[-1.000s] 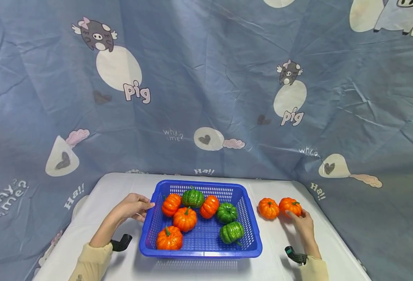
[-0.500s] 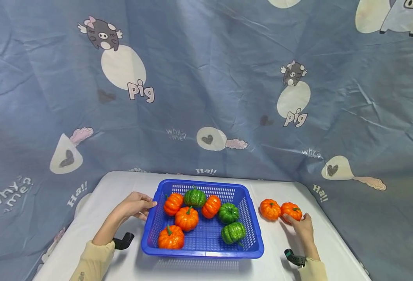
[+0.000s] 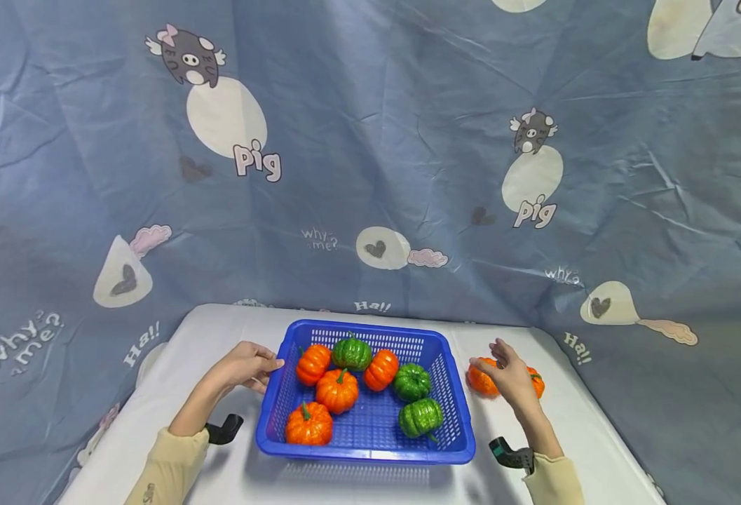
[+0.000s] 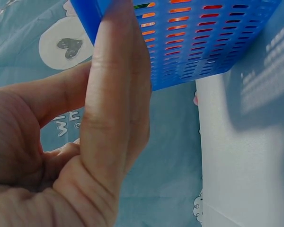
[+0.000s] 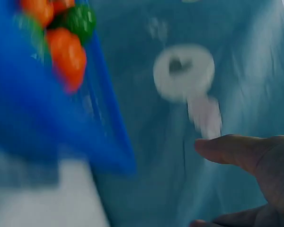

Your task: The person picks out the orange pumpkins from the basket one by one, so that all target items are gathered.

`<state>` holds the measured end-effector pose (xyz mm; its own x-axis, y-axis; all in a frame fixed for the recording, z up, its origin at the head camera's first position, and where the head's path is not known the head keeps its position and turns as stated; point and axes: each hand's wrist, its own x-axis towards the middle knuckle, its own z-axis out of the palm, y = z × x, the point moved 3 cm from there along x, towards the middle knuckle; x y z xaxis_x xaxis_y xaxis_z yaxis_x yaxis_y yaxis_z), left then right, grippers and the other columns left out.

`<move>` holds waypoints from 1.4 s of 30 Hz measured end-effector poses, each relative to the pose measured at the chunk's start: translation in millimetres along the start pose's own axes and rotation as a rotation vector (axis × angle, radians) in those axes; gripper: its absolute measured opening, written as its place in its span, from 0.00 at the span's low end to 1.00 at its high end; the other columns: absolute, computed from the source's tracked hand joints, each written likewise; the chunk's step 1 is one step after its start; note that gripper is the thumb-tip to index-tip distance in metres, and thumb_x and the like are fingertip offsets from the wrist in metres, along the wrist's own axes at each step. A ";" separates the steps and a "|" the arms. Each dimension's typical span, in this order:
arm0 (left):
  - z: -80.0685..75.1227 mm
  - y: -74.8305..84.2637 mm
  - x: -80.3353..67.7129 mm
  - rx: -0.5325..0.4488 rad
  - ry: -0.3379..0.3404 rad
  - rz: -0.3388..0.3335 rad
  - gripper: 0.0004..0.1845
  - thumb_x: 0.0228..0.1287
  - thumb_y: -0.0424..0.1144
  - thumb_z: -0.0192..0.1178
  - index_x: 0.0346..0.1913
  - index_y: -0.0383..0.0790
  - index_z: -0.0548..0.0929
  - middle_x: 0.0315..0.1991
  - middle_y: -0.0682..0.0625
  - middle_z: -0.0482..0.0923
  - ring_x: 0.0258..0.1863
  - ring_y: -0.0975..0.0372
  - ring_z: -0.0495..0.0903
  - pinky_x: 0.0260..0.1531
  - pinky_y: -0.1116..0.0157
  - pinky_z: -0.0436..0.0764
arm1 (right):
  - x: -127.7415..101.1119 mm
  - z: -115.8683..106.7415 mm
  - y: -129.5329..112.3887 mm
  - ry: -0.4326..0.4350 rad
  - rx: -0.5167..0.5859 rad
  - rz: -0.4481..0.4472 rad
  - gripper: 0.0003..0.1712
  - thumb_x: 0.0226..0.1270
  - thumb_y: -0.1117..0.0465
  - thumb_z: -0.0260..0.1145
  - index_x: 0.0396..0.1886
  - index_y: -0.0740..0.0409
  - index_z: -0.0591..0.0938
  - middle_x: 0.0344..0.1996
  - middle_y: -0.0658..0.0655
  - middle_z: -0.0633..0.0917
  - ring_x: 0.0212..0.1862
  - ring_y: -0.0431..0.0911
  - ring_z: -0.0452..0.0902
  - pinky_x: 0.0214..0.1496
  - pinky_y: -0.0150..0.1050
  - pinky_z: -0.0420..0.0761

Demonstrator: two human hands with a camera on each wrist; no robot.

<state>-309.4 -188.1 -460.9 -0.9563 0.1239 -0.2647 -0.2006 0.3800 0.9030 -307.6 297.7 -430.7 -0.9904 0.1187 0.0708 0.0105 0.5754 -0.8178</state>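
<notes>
Up comes your right hand [image 3: 510, 372]: a second ago it lay low beside the far orange pumpkin, now it hovers over the pair, fingers loose and spread, holding nothing. From the head view, the nearer orange pumpkin [image 3: 480, 376] sits just right of the blue basket [image 3: 370, 449] on the white counter [image 3: 219, 330], and the other orange pumpkin [image 3: 535, 382] peeks out behind your hand, right next to the first. Your left hand [image 3: 247, 365] hasn't budged, fingers curled at the basket's left wall, steadying it. Inside, seven pumpkins: four orange, three green. So, as a guess, two are out and seven are still in.

Left wrist view: your fingers [image 4: 116, 94] press flat against the basket's blue mesh wall [image 4: 199, 42], thumb tucked behind; orange and green show through the slots.

Right wrist view: it's blurred by motion. Your fingertips [image 5: 227, 149] stretch out straight and apart with nothing between them, and the basket [image 5: 47, 118] with its pumpkins slides past at the left.
</notes>
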 end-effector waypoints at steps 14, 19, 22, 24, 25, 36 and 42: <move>-0.6 -0.9 2.2 -0.001 -0.003 0.001 0.21 0.66 0.37 0.60 0.52 0.21 0.75 0.29 0.42 0.82 0.25 0.59 0.84 0.31 0.57 0.87 | -3.6 78.9 -62.9 -0.269 -0.088 -0.193 0.39 0.52 0.60 0.75 0.62 0.71 0.71 0.57 0.70 0.78 0.59 0.64 0.75 0.61 0.56 0.77; -0.5 0.5 0.6 -0.003 -0.005 0.008 0.20 0.66 0.37 0.60 0.51 0.21 0.75 0.28 0.43 0.82 0.24 0.60 0.84 0.28 0.59 0.87 | 0.7 100.8 -65.1 -0.328 -0.155 -0.247 0.38 0.49 0.61 0.77 0.59 0.73 0.74 0.55 0.70 0.80 0.57 0.62 0.77 0.60 0.53 0.78; -0.7 0.2 0.4 0.003 -0.002 0.012 0.20 0.66 0.38 0.60 0.50 0.21 0.75 0.28 0.43 0.82 0.24 0.60 0.83 0.27 0.60 0.87 | 3.9 112.8 -65.2 -0.352 -0.204 -0.247 0.40 0.47 0.59 0.78 0.59 0.73 0.74 0.54 0.70 0.81 0.57 0.61 0.77 0.61 0.53 0.77; -0.9 -0.3 0.5 0.002 0.000 0.011 0.20 0.66 0.37 0.60 0.50 0.21 0.75 0.28 0.43 0.81 0.24 0.60 0.83 0.27 0.60 0.87 | 6.3 120.5 -64.6 -0.375 -0.246 -0.230 0.42 0.46 0.57 0.79 0.60 0.72 0.74 0.54 0.70 0.80 0.57 0.61 0.77 0.61 0.54 0.77; -0.9 -0.6 0.4 0.000 0.000 0.010 0.19 0.66 0.37 0.60 0.50 0.21 0.75 0.28 0.43 0.82 0.24 0.60 0.83 0.27 0.60 0.87 | 7.6 124.1 -64.8 -0.387 -0.263 -0.229 0.43 0.45 0.56 0.79 0.59 0.72 0.74 0.54 0.70 0.80 0.57 0.61 0.77 0.61 0.54 0.76; -0.4 -0.3 -0.6 -0.011 -0.003 0.011 0.19 0.66 0.37 0.60 0.50 0.21 0.75 0.28 0.43 0.82 0.24 0.60 0.83 0.28 0.60 0.87 | 23.6 151.8 -62.4 -0.447 -0.346 -0.268 0.38 0.41 0.58 0.81 0.53 0.69 0.77 0.42 0.61 0.84 0.43 0.50 0.80 0.51 0.46 0.82; 0.2 0.9 -2.9 0.008 0.002 0.012 0.17 0.66 0.36 0.59 0.47 0.22 0.77 0.27 0.43 0.82 0.23 0.60 0.84 0.27 0.60 0.87 | 25.9 157.7 -59.1 -0.446 -0.343 -0.267 0.37 0.40 0.58 0.81 0.51 0.68 0.77 0.39 0.58 0.84 0.40 0.47 0.79 0.47 0.41 0.82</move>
<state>-306.7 -187.9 -459.3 -0.9590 0.1267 -0.2535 -0.1879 0.3855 0.9034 -355.6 139.2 -470.6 -0.9264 -0.3721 -0.0585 -0.2752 0.7747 -0.5692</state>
